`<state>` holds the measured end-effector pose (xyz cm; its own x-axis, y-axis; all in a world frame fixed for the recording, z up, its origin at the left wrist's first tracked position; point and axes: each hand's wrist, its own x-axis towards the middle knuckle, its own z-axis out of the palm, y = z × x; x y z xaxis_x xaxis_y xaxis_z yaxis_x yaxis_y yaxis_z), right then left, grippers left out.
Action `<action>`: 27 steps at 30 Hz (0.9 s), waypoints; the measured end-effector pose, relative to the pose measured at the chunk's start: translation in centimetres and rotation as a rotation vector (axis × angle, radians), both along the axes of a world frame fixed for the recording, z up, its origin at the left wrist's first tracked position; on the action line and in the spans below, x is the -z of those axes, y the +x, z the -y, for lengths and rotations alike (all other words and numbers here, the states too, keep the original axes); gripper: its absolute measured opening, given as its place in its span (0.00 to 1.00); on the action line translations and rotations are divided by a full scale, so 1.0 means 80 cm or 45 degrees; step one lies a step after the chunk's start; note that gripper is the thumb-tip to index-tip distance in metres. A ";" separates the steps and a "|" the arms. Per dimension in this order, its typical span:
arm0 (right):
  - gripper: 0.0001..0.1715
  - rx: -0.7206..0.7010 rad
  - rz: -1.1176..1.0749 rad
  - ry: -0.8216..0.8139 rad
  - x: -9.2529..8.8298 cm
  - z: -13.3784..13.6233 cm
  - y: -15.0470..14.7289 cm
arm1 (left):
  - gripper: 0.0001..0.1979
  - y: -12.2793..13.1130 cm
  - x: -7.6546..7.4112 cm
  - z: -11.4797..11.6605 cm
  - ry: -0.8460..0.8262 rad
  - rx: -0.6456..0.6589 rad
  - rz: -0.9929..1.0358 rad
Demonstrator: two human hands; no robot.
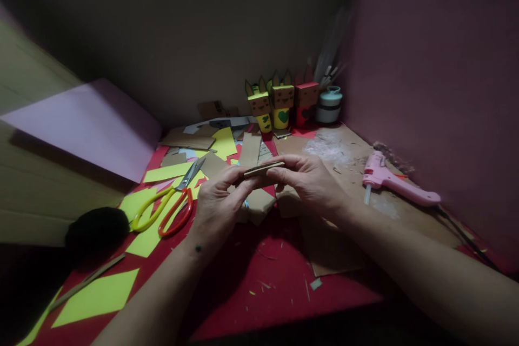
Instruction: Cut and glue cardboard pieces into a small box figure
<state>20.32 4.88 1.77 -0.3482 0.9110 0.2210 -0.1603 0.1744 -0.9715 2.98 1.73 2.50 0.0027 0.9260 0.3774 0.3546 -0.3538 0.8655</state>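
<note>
A small brown cardboard piece (263, 169) is held level between both hands above the middle of the red-covered table. My left hand (222, 197) pinches its left end between thumb and fingers. At the right end, my right hand (306, 181) grips it with the thumb on the near side and the fingers behind. Below the hands lie more cardboard scraps (259, 203), partly hidden. Scissors (174, 194) with one yellow and one red handle rest on yellow paper to the left. A pink glue gun (395, 181) lies on its side at the right.
Three box-headed cardboard figures (283, 97) with pointed ears stand at the back beside a teal jar (329, 104). Yellow paper pieces (97, 294) spread along the left. A pale purple sheet (89, 124) leans there. A cable (466, 235) trails from the glue gun.
</note>
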 end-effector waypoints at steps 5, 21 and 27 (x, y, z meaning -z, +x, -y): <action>0.11 -0.078 -0.032 -0.093 -0.002 0.000 0.001 | 0.06 -0.001 0.000 -0.003 -0.044 0.004 0.072; 0.09 -0.072 -0.051 -0.117 -0.001 0.002 0.000 | 0.04 0.003 -0.002 0.004 -0.016 -0.065 0.078; 0.12 0.074 -0.052 -0.040 0.002 0.010 -0.006 | 0.04 0.007 -0.004 0.008 -0.108 -0.109 0.125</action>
